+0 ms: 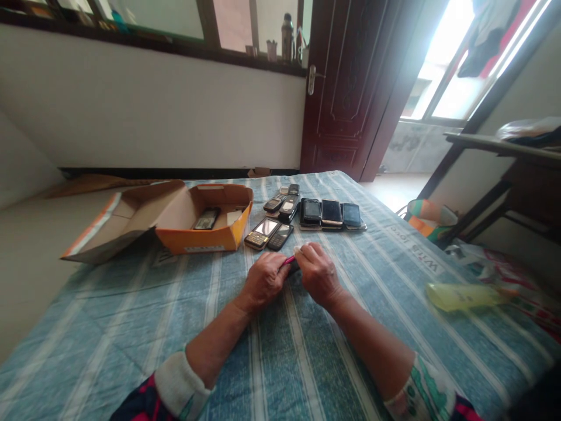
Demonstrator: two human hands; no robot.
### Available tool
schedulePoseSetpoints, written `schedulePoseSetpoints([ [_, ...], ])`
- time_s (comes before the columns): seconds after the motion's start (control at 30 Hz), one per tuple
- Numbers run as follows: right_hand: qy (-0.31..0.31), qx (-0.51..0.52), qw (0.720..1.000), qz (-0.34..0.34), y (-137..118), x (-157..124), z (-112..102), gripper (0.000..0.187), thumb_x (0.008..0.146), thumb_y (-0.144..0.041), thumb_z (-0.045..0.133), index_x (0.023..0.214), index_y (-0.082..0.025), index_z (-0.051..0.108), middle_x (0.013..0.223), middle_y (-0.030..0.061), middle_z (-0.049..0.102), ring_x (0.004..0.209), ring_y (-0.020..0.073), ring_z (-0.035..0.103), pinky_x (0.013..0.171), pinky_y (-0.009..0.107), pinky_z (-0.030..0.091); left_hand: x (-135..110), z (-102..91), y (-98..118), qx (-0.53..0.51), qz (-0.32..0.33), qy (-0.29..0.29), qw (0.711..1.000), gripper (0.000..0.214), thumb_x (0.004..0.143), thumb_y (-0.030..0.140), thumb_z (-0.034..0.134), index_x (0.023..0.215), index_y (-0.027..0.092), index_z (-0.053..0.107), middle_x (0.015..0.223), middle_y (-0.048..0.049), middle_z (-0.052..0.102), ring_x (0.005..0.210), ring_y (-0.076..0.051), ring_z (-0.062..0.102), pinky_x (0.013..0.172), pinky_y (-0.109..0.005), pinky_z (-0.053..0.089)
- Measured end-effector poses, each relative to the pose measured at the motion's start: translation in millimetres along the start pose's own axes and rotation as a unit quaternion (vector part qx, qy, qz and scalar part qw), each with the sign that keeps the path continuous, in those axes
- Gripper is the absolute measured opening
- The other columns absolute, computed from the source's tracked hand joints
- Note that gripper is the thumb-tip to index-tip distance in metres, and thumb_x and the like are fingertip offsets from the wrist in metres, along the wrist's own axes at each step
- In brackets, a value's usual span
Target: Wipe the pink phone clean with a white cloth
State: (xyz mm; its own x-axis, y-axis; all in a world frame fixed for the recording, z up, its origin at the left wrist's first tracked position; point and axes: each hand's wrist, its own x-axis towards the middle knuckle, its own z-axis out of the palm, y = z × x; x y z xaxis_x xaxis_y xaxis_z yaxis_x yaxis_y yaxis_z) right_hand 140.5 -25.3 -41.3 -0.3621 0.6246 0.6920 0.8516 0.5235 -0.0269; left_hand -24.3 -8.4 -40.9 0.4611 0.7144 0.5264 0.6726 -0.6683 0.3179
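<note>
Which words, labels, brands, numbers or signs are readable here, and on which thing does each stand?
"With", then apparently "love": striped tablecloth, right part.
Orange box, front label: too blurred to read.
Phones: markings too small to read.
Red-and-white plastic: any print is blurred.

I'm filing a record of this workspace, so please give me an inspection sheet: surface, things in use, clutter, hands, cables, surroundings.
Surface: blue striped cloth, lightly creased.
Job's things: phones grouped beyond the hands; open orange box to their left, with another phone inside.
Clutter: yellow object at right, too blurred to identify.
Hands: left hand grips a pink-edged item, mostly hidden; right hand pinches a white piece beside it.
Cables: nothing seen.
Surroundings: pale wall, dark red door.
</note>
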Motion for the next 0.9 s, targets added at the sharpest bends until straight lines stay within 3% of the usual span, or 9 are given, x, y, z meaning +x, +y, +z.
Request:
schedulePoseSetpoints([
  [0.13, -0.005, 0.019, 0.999, -0.025, -11.8, 1.2, 1.4, 0.027, 0.096, -0.013, 0.041, 0.081, -0.015, 0.064, 0.081, 0.0075, 0.056, 0.085, 0.0211, 0.047, 0.077, 0.033, 0.044, 0.1, -1.1, -1.0, -0.006, 0.000, -0.002, 1.000, 0.022, 0.093, 0.024, 0.047, 0.081, 0.016, 0.064, 0.083, -0.0075, 0.070, 0.080, -0.020, 0.062, 0.075, -0.031, 0.050],
  [0.47, -0.004, 0.046, 0.998, -0.049, -11.7, 1.1, -0.2, 0.029, 0.097, -0.015, 0.040, 0.078, -0.016, 0.062, 0.081, 0.0071, 0.056, 0.084, 0.0204, 0.047, 0.077, 0.033, 0.044, -0.5, -3.7, 0.5, -0.010, 0.010, 0.005, 1.000, 0.024, 0.094, 0.024, 0.044, 0.080, 0.016, 0.062, 0.080, -0.0070, 0.068, 0.076, -0.020, 0.061, 0.073, -0.032, 0.050],
  [0.9, 0.011, 0.024, 0.999, 0.047, 26.1, 1.2, -0.8, 0.028, 0.096, -0.014, 0.042, 0.080, -0.018, 0.065, 0.080, 0.0061, 0.058, 0.083, 0.0202, 0.049, 0.076, 0.031, 0.043, -0.8, -6.1, 3.3, -0.016, 0.009, 0.012, 1.000, 0.017, 0.090, 0.022, 0.051, 0.090, 0.015, 0.067, 0.088, -0.0086, 0.070, 0.083, -0.021, 0.063, 0.077, -0.034, 0.053],
])
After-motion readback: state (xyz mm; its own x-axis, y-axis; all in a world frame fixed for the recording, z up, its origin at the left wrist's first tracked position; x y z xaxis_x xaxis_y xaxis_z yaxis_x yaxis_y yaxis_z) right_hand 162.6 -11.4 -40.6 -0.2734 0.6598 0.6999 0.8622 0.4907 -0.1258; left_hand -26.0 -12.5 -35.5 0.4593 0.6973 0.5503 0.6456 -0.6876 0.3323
